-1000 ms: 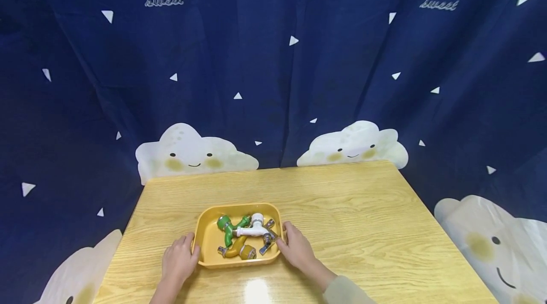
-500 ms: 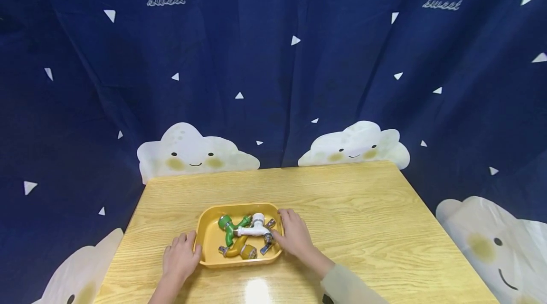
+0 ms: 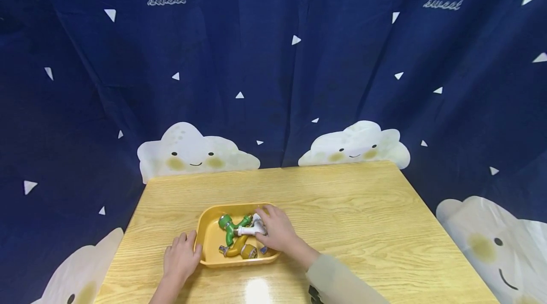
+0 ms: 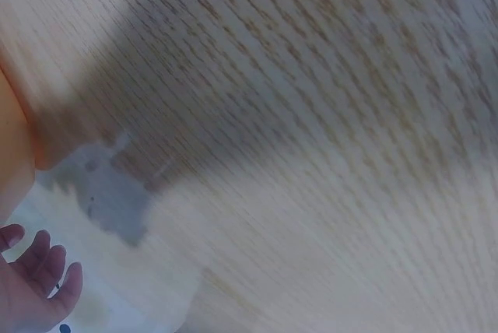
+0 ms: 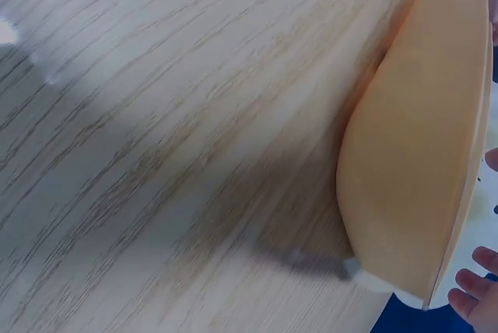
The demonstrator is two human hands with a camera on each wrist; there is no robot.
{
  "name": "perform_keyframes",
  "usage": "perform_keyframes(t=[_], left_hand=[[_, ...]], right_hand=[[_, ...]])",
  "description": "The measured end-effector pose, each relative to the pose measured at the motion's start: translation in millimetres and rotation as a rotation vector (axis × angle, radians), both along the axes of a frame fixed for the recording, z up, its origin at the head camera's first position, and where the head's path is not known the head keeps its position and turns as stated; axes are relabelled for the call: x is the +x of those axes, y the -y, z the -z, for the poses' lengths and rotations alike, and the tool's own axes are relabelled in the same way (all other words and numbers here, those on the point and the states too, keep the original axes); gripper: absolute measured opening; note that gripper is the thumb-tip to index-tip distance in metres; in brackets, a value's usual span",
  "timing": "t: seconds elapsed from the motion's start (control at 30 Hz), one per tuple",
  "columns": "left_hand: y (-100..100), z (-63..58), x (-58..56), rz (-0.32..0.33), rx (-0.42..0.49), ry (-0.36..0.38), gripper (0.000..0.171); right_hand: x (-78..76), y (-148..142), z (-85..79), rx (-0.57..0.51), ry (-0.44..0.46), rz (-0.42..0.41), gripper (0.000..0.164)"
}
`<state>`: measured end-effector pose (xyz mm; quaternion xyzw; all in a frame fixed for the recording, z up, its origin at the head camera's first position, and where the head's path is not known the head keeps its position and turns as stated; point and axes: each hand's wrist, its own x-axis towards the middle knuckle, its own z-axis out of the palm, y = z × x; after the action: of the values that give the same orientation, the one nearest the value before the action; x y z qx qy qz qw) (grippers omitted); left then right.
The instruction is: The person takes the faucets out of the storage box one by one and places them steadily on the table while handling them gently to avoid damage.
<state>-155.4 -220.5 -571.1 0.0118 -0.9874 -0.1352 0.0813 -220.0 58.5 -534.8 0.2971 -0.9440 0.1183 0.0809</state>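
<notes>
A yellow tray (image 3: 207, 235) holds several faucets. Inside are a green faucet (image 3: 229, 233), a yellow faucet (image 3: 235, 248) and a white faucet (image 3: 245, 231) lying partly across the others. At the tray's right side only a small end of a metal faucet (image 3: 263, 250) shows, the rest under my hand. My right hand (image 3: 278, 230) reaches over the right rim, thumb and fingers apart at either side of the white faucet's handle end. My left hand (image 3: 181, 254) stays by the tray's left wall, thumb near the rim; its fingers are loosely bent in the left wrist view.
A wooden table (image 3: 363, 228) carries the tray near its front edge. Behind and beside it hangs a dark blue curtain (image 3: 205, 66) with cloud prints. The right wrist view shows the tray's outer wall (image 5: 412, 138) from close by.
My right hand has moved left from the tray's right rim, in over the white faucet, and now covers most of the metal one. The left hand and tray stay almost still.
</notes>
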Motion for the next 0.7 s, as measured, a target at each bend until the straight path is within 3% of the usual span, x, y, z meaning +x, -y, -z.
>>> perform_keyframes(t=[0.33,0.7], left_hand=[[1,1.6,0.0,-0.002,0.005,0.001,0.036],[-1,-0.2,-0.1,-0.005,0.008,0.004,0.035]], right_hand=[[-0.1,14,14.0,0.104,0.022,-0.048,0.059],[3.2,16,21.6,0.144,0.064,-0.051,0.052]])
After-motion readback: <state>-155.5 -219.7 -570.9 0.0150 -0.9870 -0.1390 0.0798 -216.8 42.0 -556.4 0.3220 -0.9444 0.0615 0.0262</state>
